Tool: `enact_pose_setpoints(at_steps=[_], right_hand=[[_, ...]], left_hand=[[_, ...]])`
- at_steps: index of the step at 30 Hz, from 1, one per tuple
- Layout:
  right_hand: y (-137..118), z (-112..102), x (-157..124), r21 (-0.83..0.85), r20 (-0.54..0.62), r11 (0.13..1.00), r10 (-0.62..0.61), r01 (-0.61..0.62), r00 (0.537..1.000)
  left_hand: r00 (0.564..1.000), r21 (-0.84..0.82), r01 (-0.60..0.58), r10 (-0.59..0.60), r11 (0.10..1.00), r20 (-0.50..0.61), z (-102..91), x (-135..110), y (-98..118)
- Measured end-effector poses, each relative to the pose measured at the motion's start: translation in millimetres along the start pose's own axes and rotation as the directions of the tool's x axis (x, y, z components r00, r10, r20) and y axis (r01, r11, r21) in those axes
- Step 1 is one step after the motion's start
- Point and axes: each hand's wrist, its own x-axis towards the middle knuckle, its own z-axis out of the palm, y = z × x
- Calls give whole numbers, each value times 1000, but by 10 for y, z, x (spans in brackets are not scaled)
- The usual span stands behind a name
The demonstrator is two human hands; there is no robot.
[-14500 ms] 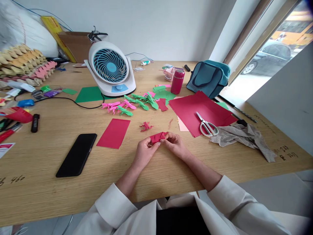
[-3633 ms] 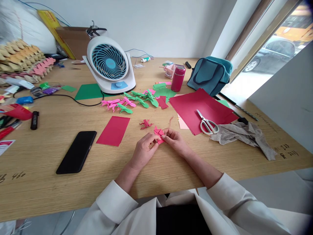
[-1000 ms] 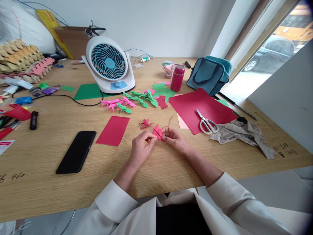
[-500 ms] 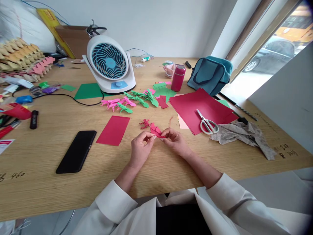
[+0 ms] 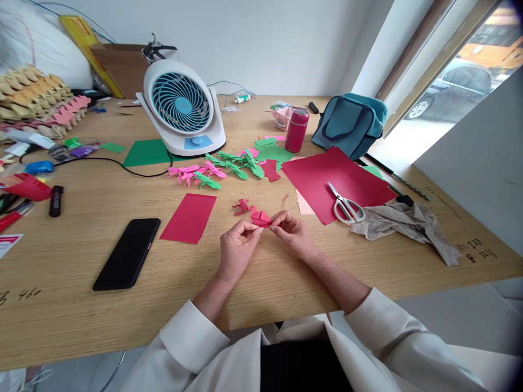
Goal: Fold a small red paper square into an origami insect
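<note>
Folded red paper [image 5: 260, 219], head view: pinched at its near edge between thumb and fingers of the left hand [image 5: 239, 247] and right hand [image 5: 296, 234], just beside the red paper figure [image 5: 243, 206], near the red sheets [image 5: 188, 218].

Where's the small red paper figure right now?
In the head view, the small red paper figure lies near centre on the table, just beyond the left hand, left of the folded red paper.

Left hand [image 5: 237, 249], right hand [image 5: 296, 235]; both pinching
</note>
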Motion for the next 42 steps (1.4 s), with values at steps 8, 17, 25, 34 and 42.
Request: enact_pose_setpoints(at_steps=[8, 17, 25, 34, 42], right_hand=[[11, 22, 1, 46, -32, 998, 34, -32, 999], [-17, 27, 11, 44, -9, 999, -11, 11, 1000], [7, 41, -10, -2, 23, 1000, 0, 0, 1000], [26, 19, -3, 2, -1, 997, 73, -73, 997], [-4, 10, -10, 40, 19, 996, 79, -79, 997]], left_hand=[[1000, -5, 22, -22, 1000, -7, 38, -21, 16], [978, -207, 208, -205, 956, 35, 106, -14, -61], [974, -258, 198, -159, 946, 163, 124, 22, -157], [973, -316, 226, -196, 922, 123, 103, 47, -155], [972, -302, 224, -190, 927, 136, 78, 48, -71]])
